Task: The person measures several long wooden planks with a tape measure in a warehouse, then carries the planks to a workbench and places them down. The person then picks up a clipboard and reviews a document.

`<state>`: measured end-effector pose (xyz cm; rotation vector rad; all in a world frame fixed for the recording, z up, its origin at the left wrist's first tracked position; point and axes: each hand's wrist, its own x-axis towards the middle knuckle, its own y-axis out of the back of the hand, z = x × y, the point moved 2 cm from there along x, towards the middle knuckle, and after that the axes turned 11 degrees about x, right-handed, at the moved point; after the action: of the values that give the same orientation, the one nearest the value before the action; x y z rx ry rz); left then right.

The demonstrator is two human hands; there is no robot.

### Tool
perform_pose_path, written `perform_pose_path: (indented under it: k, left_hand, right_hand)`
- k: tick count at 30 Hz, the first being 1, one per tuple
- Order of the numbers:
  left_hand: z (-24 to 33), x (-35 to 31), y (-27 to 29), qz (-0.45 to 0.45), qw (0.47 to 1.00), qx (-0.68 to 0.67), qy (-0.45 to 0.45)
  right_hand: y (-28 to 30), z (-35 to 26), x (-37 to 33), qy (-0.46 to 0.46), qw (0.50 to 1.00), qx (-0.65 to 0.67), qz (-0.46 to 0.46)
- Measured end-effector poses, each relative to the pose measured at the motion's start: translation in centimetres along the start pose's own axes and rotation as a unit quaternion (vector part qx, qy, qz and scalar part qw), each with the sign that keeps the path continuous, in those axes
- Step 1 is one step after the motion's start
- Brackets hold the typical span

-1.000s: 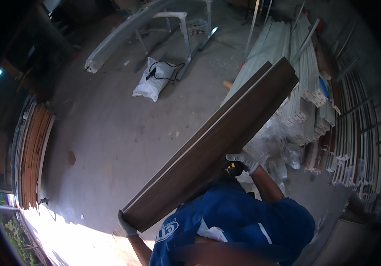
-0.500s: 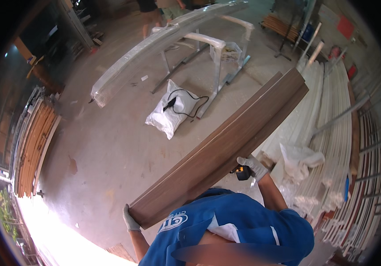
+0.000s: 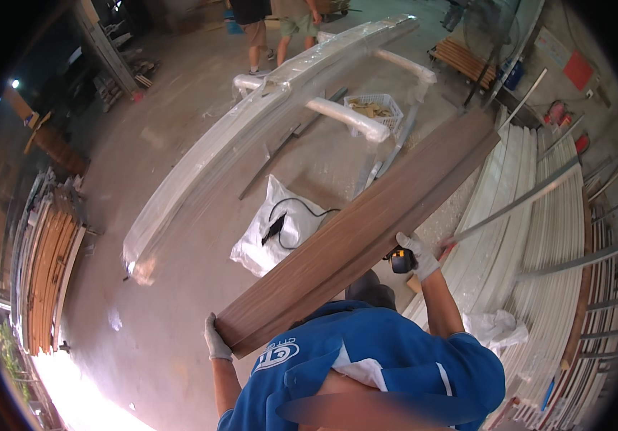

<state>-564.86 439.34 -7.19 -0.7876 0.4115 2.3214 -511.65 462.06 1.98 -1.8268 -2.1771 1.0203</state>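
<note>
Brown board (image 3: 352, 230): long, wood-grained, stepped lengthwise along its near edge. It lies obliquely in front of the body, its left end in the left hand (image 3: 217, 340), the far end rising past the right hand (image 3: 418, 256). Left hand, gloved: clamped on that end. Right hand, gloved: closed round a black-and-yellow tool (image 3: 400, 261) at the board's near edge; cannot tell whether it also bears weight.

Surroundings, left to right. Well left of the left grip: stack of brown strips (image 3: 50, 273). Beyond the left grip: long plastic-wrapped bundle (image 3: 201, 165). Between both grips, beyond the board: white sack (image 3: 255, 237) with a black cord (image 3: 296, 202); the board partly hides it. Further beyond, a padded bar (image 3: 348, 118) and white crate (image 3: 397, 113). Right of the right grip: pale lengths (image 3: 492, 237) on the floor, crossed by a metal bar (image 3: 517, 208); these take up that side.
</note>
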Motion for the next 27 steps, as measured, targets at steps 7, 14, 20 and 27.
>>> perform_pose_path:
  k: [7, 14, 20, 27]
  left_hand:
    - [5.4, 5.8, -20.9, -0.018, 0.998, -0.053, -0.04]
    - [10.8, 8.7, -41.6, -0.007, 0.996, -0.089, -0.019]
    - [14.2, 12.1, -53.4, 0.035, 0.998, -0.05, -0.019]
    - [17.2, 17.2, -60.4, 0.07, 0.997, -0.033, -0.005]
  right_hand:
    - [7.0, -11.4, 21.0, -0.029, 0.999, 0.002, -0.017]
    - [13.7, -24.3, 41.3, -0.059, 0.996, -0.013, -0.06]
    - [17.9, -29.5, 55.3, -0.085, 0.996, -0.021, -0.032]
    - [20.9, -31.9, 65.8, -0.115, 0.991, 0.032, -0.058]
